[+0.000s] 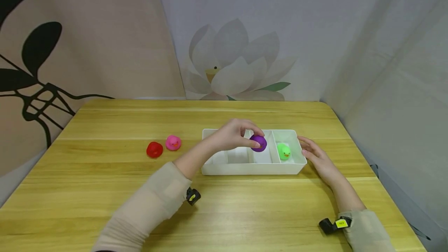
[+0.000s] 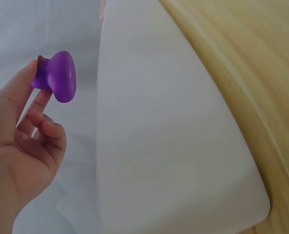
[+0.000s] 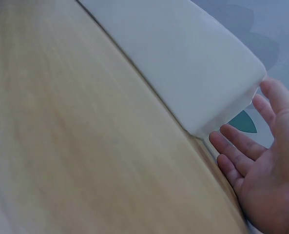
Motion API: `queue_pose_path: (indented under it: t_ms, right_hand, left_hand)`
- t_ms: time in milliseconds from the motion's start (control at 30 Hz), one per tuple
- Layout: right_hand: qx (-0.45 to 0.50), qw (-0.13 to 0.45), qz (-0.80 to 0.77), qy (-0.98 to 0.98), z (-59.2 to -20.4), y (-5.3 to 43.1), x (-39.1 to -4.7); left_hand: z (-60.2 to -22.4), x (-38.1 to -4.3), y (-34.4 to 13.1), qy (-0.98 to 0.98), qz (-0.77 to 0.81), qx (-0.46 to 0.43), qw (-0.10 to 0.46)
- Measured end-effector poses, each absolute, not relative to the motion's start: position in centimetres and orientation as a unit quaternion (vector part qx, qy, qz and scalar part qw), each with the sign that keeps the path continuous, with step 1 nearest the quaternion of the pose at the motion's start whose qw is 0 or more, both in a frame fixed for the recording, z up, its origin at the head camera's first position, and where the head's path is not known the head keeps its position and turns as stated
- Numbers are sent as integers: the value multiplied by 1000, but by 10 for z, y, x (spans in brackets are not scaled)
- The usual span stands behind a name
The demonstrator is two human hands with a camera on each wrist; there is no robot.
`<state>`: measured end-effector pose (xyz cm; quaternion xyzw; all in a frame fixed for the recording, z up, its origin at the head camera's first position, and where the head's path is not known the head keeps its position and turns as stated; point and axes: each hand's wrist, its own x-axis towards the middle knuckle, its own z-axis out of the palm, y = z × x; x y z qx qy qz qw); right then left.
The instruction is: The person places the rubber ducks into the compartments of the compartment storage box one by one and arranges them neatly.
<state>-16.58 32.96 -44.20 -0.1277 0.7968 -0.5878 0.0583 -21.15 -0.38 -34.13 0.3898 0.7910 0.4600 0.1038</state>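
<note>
A purple rubber duck [image 1: 258, 143] is pinched between the thumb and fingers of my left hand [image 1: 232, 135], above a middle compartment of the white divided box [image 1: 253, 169]. In the left wrist view the purple duck [image 2: 62, 77] shows its flat underside, held clear of the box wall [image 2: 159, 136]. My right hand [image 1: 320, 160] rests at the box's right end, its fingers against the outer wall; the right wrist view shows the fingers loosely bent beside that corner. Inside the rightmost compartment sits a green duck [image 1: 284, 151].
Left of the box, a pink duck [image 1: 173, 142] and a red rubber toy [image 1: 154, 149] lie on the wooden table [image 1: 245, 209]. Printed cloth [image 1: 238, 57] hangs behind the table's far edge. A small black camera is worn at each wrist.
</note>
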Motion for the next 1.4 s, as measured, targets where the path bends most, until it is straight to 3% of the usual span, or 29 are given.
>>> queue_pose_path:
  t_ms: [633,1400]
  right_hand:
    - [-134,50,-591,794,-443,328,-167]
    - [-126,49,-586,799,-442,329,-167]
  left_hand:
    - [-372,-224,21,807,461,345,130]
    - [-389,-220,29,848,416,305,124]
